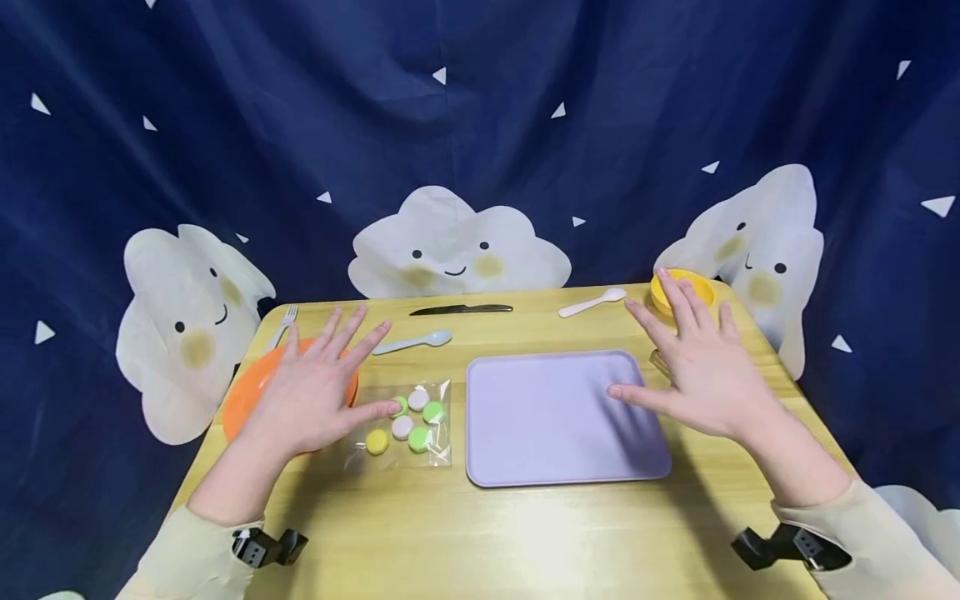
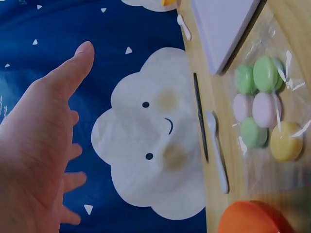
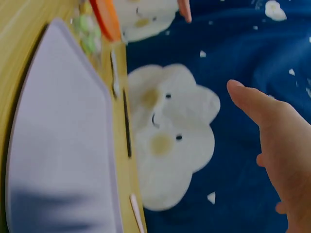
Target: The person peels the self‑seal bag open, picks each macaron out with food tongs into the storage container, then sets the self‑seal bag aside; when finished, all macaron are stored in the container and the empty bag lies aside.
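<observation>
hovering palm-down, the left hand (image 1: pixel 311 396) has fingers spread and holds nothing, thumb tip at the left edge of the sweets bag (image 1: pixel 405 425), which lies near-left of the tray (image 1: pixel 562 417). the right hand (image 1: pixel 701 367) is likewise open and empty over the tray's right edge. risk, as judged: the slick bag could slide or spill if pinched carelessly; the far bowl (image 1: pixel 693 287) could be knocked.

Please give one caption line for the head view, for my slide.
Two open hands, left hand and right hand, hover over candy bag and lilac tray.
</observation>
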The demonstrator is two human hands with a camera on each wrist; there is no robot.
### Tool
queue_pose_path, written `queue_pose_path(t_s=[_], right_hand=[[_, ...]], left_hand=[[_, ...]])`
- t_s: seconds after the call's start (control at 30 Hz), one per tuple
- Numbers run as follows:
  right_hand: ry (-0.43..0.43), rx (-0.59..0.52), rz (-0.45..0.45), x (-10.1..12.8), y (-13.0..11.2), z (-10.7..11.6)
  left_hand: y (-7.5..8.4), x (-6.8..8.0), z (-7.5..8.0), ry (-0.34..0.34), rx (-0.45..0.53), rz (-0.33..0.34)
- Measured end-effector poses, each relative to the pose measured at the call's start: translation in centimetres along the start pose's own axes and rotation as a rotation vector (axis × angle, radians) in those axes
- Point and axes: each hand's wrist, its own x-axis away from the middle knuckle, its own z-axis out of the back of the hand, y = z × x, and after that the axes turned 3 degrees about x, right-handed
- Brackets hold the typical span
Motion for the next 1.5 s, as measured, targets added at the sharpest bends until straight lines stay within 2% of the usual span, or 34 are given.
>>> queue_pose_path(t_s=[0.17,0.3,0.57,0.77,0.93,1.03,1.17,1.3,1.5], right_hand=[[0.039,-0.165,0.070,-1.0,-1.9,-0.6],[0.007,-0.361,0.092,-1.8,-3.3,-1.7],[-0.016,-0.663,0.176,-3.1,-6.2,-5.8],[-0.078,-0.841,0.149,-3.7,-8.4,-8.6],[-0.117,-0.924,0.164,-4.2,-10.6,-10.9],[-0.149,-0.944,0.181,-4.5,-12.1,-12.2],[-0.205,-0.927,0.206,-4.5,-14.0,-13.7],[-0.247,-0.906,0.219,-4.4,-15.5,-14.9],[-0.243,-0.853,0.276,-4.3,-17.6,-16.7]], left_hand=[[0.3,-0.3,-0.7,0.001,0.138,-0.081],[0.0,-0.1,-1.8,-0.022,0.244,-0.120],[-1.1,0.5,-5.8,-0.108,0.387,-0.113],[-2.0,0.8,-8.5,-0.123,0.450,-0.095],[-2.6,1.3,-10.1,-0.132,0.489,-0.082],[-2.9,1.6,-11.0,-0.128,0.504,-0.106],[-3.0,1.9,-11.8,-0.131,0.509,-0.136],[-3.0,2.1,-12.3,-0.153,0.499,-0.127],[-3.3,2.6,-13.0,-0.157,0.510,-0.125]])
